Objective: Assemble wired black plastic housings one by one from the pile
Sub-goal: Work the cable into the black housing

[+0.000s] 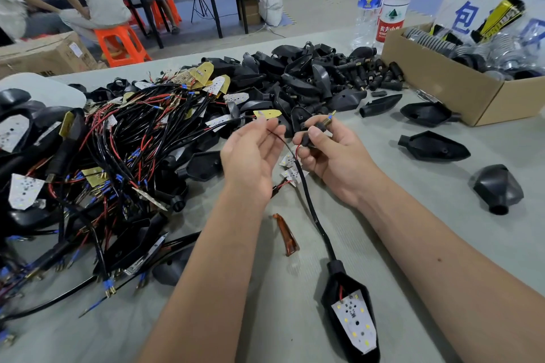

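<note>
Right hand [330, 150] grips black threaded stem [317, 130]; left hand [250, 153] pinches thin wire [277, 137]. Cable [312, 209] runs toward body to housing [351, 312] on counter [427, 244].

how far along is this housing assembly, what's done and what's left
Done: the black plastic housing near the table edge already holds its white LED board. In hand: the right hand grips a black threaded stem; the left hand pinches the thin wires. Left: a big pile of empty black shells and wired boards.
</note>
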The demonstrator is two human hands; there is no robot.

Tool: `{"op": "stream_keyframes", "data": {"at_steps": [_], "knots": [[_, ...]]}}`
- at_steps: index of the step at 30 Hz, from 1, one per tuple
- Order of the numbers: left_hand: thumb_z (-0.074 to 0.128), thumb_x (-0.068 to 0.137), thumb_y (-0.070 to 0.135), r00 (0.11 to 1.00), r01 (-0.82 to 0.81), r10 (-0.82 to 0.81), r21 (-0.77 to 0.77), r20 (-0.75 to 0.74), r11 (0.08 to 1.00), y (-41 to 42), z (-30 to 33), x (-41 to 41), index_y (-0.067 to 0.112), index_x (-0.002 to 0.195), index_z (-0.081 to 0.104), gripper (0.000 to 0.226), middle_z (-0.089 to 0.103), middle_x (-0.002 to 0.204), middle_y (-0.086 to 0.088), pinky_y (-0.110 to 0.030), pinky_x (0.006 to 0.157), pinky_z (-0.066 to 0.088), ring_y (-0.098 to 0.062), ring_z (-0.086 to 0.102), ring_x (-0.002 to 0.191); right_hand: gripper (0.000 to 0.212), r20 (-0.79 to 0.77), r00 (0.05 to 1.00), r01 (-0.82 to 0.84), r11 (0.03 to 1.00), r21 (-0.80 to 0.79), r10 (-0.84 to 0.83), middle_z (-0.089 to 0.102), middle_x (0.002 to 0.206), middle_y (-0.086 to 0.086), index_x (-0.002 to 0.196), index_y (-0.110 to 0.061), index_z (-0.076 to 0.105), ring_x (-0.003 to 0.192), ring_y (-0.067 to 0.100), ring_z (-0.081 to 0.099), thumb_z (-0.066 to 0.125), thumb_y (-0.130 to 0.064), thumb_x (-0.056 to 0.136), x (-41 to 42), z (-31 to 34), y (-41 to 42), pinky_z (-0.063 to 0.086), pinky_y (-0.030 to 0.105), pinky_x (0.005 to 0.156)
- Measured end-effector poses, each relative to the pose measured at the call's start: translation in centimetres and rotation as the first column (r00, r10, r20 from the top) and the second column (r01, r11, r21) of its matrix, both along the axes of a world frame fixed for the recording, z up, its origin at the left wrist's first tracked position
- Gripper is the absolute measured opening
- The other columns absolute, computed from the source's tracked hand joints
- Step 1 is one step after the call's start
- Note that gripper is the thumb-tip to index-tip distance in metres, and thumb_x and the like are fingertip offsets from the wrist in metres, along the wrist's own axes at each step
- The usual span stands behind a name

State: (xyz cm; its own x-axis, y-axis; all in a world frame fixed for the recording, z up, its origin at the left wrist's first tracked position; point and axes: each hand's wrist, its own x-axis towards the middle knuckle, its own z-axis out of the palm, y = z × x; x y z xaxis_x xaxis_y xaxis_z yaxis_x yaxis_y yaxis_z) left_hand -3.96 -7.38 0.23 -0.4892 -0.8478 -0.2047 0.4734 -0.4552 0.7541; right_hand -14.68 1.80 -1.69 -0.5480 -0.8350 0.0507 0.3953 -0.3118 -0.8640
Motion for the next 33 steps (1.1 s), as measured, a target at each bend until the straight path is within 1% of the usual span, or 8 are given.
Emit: {"op": "stream_keyframes", "data": {"at_steps": [4, 6, 9, 14, 20, 23, 28, 33], "knots": [[0.06, 0.102, 0.005, 0.964, -0.081, 0.137, -0.239, 0.228, 0.968, -0.5, -0.5, 0.5, 0.008, 0.101, 0.065, 0.006, 0.077, 0.076, -0.003, -0.022, 0.058, 0.053, -0.012, 0.069, 0.062, 0.011, 0.048, 0.999, 0.015, 1.0, -0.009, -0.015, 0.068, 0.085, 0.011, 0.106, -0.012, 0.054, 0.065, 0.016, 0.056, 0.046, -0.005, 0.108, -0.2, 0.0, 0.0, 0.044, 0.02, 0.054], [0.063, 0.099, 0.003, 0.925, 0.094, 0.062, -0.383, 0.374, 0.919, -0.8, -0.6, 0.8, 0.01, 0.095, 0.07, 0.011, 0.076, 0.075, -0.003, -0.019, 0.053, 0.046, -0.009, 0.062, 0.058, 0.01, 0.082, 0.996, 0.041, 0.999, -0.021, -0.039, 0.071, 0.084, 0.011, 0.107, -0.011, 0.054, 0.063, 0.015, 0.056, 0.047, -0.005, 0.107, -0.3, 0.0, -0.1, 0.045, 0.019, 0.053], [0.068, 0.093, 0.002, 0.868, 0.298, -0.054, -0.432, 0.493, 0.851, -0.6, -0.6, 0.9, 0.011, 0.089, 0.074, 0.012, 0.077, 0.077, -0.002, -0.017, 0.051, 0.044, -0.006, 0.056, 0.058, 0.009, 0.126, 0.989, 0.079, 0.996, -0.029, -0.075, 0.072, 0.084, 0.012, 0.105, -0.009, 0.055, 0.061, 0.014, 0.056, 0.048, -0.005, 0.107, -0.4, -0.1, -0.1, 0.047, 0.018, 0.052], [0.076, 0.087, 0.0, 0.852, 0.304, -0.012, -0.476, 0.523, 0.825, 0.0, -0.8, 0.4, 0.01, 0.08, 0.074, 0.013, 0.068, 0.069, -0.005, -0.018, 0.047, 0.041, -0.006, 0.052, 0.049, 0.007, 0.19, 0.979, 0.087, 0.995, -0.05, -0.076, 0.075, 0.087, 0.014, 0.105, -0.006, 0.054, 0.058, 0.013, 0.056, 0.048, -0.005, 0.107, -0.6, -0.1, -0.2, 0.046, 0.017, 0.051], [0.076, 0.087, 0.003, 0.828, 0.284, 0.054, -0.5, 0.558, 0.818, 0.3, -0.8, 0.2, 0.01, 0.08, 0.076, 0.01, 0.07, 0.068, -0.007, -0.019, 0.048, 0.04, -0.006, 0.051, 0.044, 0.009, 0.205, 0.978, 0.045, 0.997, -0.058, -0.033, 0.075, 0.089, 0.017, 0.106, -0.005, 0.055, 0.058, 0.012, 0.057, 0.047, -0.005, 0.107, -0.5, -0.2, -0.3, 0.047, 0.017, 0.052], [0.076, 0.086, 0.009, 0.789, 0.292, 0.137, -0.562, 0.599, 0.774, 0.4, -0.9, 0.1, 0.015, 0.078, 0.077, 0.01, 0.071, 0.065, -0.003, -0.025, 0.055, 0.043, -0.01, 0.055, 0.049, 0.008, 0.187, 0.982, 0.046, 0.997, -0.054, -0.035, 0.076, 0.089, 0.016, 0.107, -0.006, 0.055, 0.059, 0.012, 0.058, 0.047, -0.006, 0.107, -0.5, -0.3, -0.3, 0.048, 0.017, 0.053], [0.076, 0.086, 0.013, 0.773, 0.294, 0.196, -0.615, 0.604, 0.732, 0.4, -1.2, -0.1, 0.02, 0.077, 0.076, 0.012, 0.07, 0.059, 0.006, -0.024, 0.054, 0.048, -0.005, 0.06, 0.051, 0.007, 0.07, 0.996, 0.056, 0.998, -0.017, -0.055, 0.075, 0.094, 0.015, 0.105, -0.009, 0.056, 0.061, 0.013, 0.059, 0.05, -0.007, 0.107, -0.2, -0.4, -0.3, 0.047, 0.018, 0.053], [0.074, 0.093, 0.016, 0.833, 0.257, 0.082, -0.513, 0.547, 0.819, 0.5, -1.2, -0.1, 0.018, 0.084, 0.078, 0.011, 0.075, 0.07, 0.002, -0.019, 0.053, 0.046, -0.004, 0.061, 0.055, 0.01, 0.062, 0.994, 0.085, 0.996, 0.014, -0.086, 0.068, 0.083, 0.008, 0.105, -0.006, 0.06, 0.06, 0.013, 0.059, 0.051, -0.003, 0.106, -0.1, -0.3, -0.3, 0.045, 0.018, 0.05]]}}
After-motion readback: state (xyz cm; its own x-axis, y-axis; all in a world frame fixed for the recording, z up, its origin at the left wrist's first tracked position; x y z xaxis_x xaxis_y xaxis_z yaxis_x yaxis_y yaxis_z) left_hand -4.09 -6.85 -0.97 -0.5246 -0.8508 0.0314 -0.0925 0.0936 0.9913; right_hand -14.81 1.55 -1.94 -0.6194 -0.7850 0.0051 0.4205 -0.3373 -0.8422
